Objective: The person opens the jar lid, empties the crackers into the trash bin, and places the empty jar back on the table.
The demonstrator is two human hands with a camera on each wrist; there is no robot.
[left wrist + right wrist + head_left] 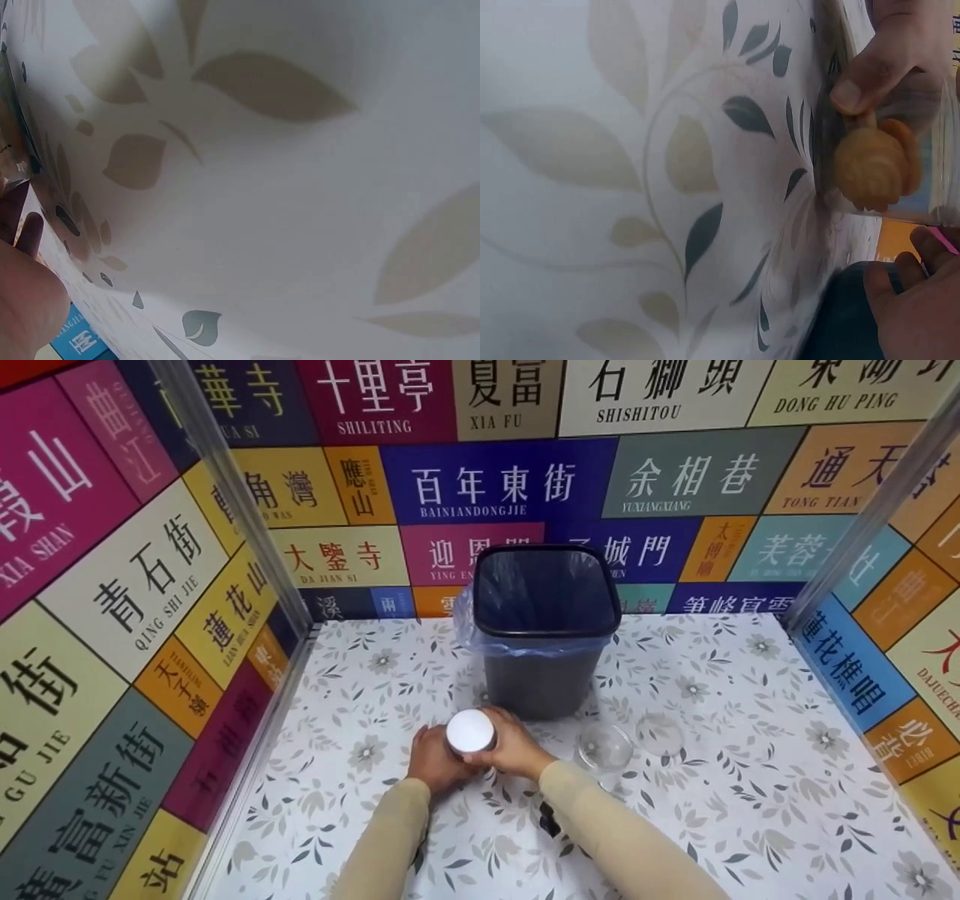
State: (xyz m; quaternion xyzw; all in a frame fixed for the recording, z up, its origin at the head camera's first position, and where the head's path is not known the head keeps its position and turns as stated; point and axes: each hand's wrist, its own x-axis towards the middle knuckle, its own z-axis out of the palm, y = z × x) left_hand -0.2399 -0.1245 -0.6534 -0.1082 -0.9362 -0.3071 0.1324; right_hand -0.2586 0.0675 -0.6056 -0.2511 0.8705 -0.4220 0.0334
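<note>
In the head view a jar with a round white lid (470, 731) stands between the two hands, in front of the bin. My left hand (437, 757) grips the jar from its left side. The right hand (516, 741) curls round the lid from the right, thumb at the near edge. Seen from the right wrist, the clear jar (829, 191) holds tan, swirl-patterned pieces that look like cookies (870, 169). The left thumb (847, 96) presses its side. Only part of the left hand (30, 300) shows at the edge of the left wrist view.
Behind the hands stands a dark bin (540, 682) lined with a bluish plastic bag (469, 626). To its right on the floral tabletop (360, 810) are a clear round container (604, 748) and a clear disc (660, 735). Printed sign panels (487, 480) wall the back and sides.
</note>
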